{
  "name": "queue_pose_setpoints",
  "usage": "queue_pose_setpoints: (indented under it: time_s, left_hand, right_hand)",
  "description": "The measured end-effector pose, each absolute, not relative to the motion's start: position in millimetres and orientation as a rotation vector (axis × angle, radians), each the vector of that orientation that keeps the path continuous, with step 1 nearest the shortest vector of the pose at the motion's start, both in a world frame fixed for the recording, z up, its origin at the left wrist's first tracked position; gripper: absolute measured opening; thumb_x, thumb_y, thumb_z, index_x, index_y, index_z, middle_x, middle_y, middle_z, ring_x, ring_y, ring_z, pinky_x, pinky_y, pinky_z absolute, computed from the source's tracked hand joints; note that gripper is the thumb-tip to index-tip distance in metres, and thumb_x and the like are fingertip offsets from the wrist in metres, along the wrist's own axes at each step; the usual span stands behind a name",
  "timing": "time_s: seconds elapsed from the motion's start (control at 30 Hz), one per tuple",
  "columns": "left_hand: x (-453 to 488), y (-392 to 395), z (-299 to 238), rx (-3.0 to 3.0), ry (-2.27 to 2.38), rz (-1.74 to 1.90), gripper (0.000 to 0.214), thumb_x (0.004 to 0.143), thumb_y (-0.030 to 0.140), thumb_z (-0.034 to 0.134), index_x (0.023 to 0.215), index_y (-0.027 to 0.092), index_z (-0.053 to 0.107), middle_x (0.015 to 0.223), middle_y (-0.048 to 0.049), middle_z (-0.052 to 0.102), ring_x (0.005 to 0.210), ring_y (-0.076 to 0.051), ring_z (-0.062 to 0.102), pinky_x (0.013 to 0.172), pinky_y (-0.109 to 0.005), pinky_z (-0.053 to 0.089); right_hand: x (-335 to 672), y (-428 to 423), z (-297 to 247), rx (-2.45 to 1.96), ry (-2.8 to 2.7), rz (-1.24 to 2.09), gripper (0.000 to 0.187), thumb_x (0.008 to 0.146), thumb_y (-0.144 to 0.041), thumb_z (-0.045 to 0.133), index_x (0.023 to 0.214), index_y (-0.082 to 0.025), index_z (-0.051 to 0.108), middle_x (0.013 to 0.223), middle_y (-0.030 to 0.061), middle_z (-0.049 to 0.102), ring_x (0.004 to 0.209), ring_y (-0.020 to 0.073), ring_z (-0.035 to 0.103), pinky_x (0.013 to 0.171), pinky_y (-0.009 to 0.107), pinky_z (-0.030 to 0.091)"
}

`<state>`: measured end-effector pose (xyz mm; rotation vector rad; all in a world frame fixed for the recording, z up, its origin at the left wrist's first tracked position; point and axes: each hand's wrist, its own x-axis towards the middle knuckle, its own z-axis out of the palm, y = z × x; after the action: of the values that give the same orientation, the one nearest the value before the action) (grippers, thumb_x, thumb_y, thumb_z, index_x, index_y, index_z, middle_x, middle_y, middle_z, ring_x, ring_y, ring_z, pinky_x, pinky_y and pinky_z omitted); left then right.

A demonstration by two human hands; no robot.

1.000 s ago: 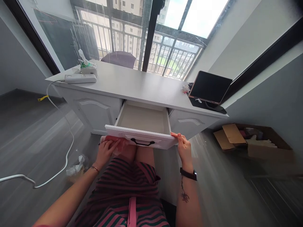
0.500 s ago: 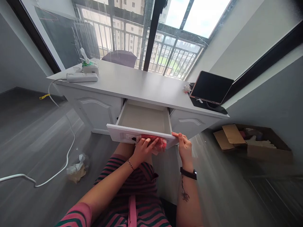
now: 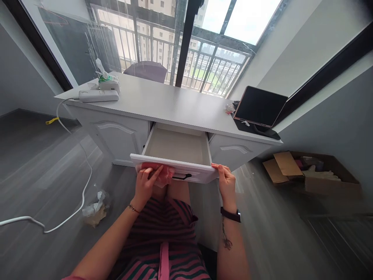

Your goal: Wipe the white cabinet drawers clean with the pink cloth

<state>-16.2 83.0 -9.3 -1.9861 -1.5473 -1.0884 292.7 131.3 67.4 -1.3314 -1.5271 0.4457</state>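
A white desk (image 3: 175, 105) has its middle drawer (image 3: 177, 146) pulled out, with nothing visible inside. My left hand (image 3: 145, 184) presses a red cloth (image 3: 163, 174) flat against the left half of the drawer's front panel, beside the black handle (image 3: 182, 177). My right hand (image 3: 225, 182) grips the drawer's right front corner, fingers curled over its top edge. A watch sits on that wrist.
On the desk stand a tablet on a stand (image 3: 259, 109) at the right, a white power strip (image 3: 99, 96) and a tissue pack (image 3: 106, 81) at the left. A white cable (image 3: 72, 202) trails on the floor beside crumpled trash (image 3: 94, 212). An open cardboard box (image 3: 314, 175) lies right.
My left hand slid the red cloth along the drawer front: from the left end to the middle, then back toward the left. My right hand stayed on the corner.
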Motion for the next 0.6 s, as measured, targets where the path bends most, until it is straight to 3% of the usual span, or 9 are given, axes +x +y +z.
queue_pose_setpoints:
  time_s: [0.13,0.27,0.4,0.6]
  left_hand:
    - [-50,64,-18,-1.957,-1.728,-1.205,0.045,0.088,0.011,0.046,0.127,0.024,0.062,0.098,-0.0083,0.051,0.093,-0.022,0.050,0.086,-0.039,0.047]
    - [-62,32,-28,-1.931,-1.966,-1.381,0.049,0.083,0.009,0.046,0.128,0.022,0.060,0.105,-0.0082,0.051,0.099,-0.022,0.053,0.086,-0.037,0.048]
    - [-70,4,-35,-1.874,-2.103,-1.458,0.047,0.080,0.013,0.049,0.124,0.021,0.062,0.104,-0.0071,0.053,0.095,-0.021,0.056,0.083,-0.034,0.049]
    - [-75,-6,-37,-1.892,-2.148,-1.513,0.039,0.078,0.018,0.050,0.112,0.021,0.068,0.100,-0.0068,0.056,0.090,-0.021,0.058,0.078,-0.033,0.051]
  right_hand:
    - [279,127,56,-1.316,-1.531,0.155,0.030,0.095,-0.039,0.047,0.093,-0.019,0.070,0.100,0.0076,0.071,0.106,0.0224,0.058,0.102,0.047,0.038]
    - [245,107,35,-1.317,-1.525,-0.172,0.022,0.092,-0.034,0.054,0.105,-0.020,0.066,0.120,0.0110,0.064,0.120,0.0266,0.052,0.106,0.055,0.034]
    - [200,87,9,-1.186,-1.725,-0.051,0.025,0.091,-0.025,0.055,0.115,-0.023,0.061,0.117,0.0098,0.064,0.112,0.0239,0.056,0.095,0.047,0.047]
    - [173,92,-13,-1.156,-1.923,0.202,0.025,0.092,-0.028,0.054,0.115,-0.029,0.064,0.111,0.0038,0.067,0.104,0.0234,0.060,0.090,0.045,0.045]
